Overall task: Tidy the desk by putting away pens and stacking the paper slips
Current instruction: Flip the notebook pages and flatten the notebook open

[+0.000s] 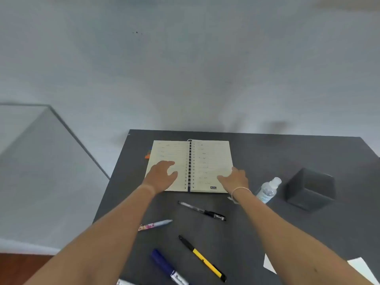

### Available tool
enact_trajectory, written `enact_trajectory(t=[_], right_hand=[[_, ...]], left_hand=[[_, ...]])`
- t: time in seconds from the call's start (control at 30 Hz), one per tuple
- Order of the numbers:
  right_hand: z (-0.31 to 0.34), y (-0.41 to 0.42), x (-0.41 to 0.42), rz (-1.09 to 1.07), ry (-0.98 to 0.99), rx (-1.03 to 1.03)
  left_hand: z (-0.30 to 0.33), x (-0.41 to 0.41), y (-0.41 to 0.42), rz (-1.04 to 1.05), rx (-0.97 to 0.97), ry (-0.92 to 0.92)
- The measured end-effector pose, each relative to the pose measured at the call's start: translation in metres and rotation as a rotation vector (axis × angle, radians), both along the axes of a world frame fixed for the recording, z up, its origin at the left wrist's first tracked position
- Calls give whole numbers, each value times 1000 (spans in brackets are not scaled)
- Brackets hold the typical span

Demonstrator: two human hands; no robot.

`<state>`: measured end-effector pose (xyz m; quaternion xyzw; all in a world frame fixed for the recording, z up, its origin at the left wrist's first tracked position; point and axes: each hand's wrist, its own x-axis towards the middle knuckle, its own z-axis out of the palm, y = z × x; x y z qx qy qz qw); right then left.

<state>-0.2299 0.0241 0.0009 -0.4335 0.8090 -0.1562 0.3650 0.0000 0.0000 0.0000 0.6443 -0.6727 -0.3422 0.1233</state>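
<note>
Both hands lie flat on an open spiral notebook (190,165) at the far side of the dark worktop (257,233). The left hand (162,175) presses the left page, its grip released with fingers spread; the right hand (235,178) rests at the right page's outer edge, also released. Nearer the camera lie a black gel pen (202,210), a patterned pen (155,225), a yellow-and-black pen (202,258) and a blue marker (169,268). White paper slips (269,264) sit at the lower right. A small clear bottle (268,189) and a dark box (310,189) stand right of the notebook.
</note>
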Motion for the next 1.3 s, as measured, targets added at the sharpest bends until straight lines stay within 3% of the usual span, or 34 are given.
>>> enact_trajectory(t=[0.1,0.37,0.73,0.87,1.07,1.3], right_hand=[[-5,-7,0,-32,102,57],[-17,-15,-1,-174,71,55],[-11,-13,3,-143,118,-73],[-3,-15,12,-260,-246,-293],[11,-23,24,-424,-1042,-197],[20,-32,48,-287,-1229,-131]], left_hand=[[-6,3,-4,8,5,-40],[-18,4,-12,9,19,-135],[-17,1,-11,38,65,-102],[-16,4,-12,64,78,-59],[-7,10,-15,63,63,-50],[19,20,-23,86,-12,-25]])
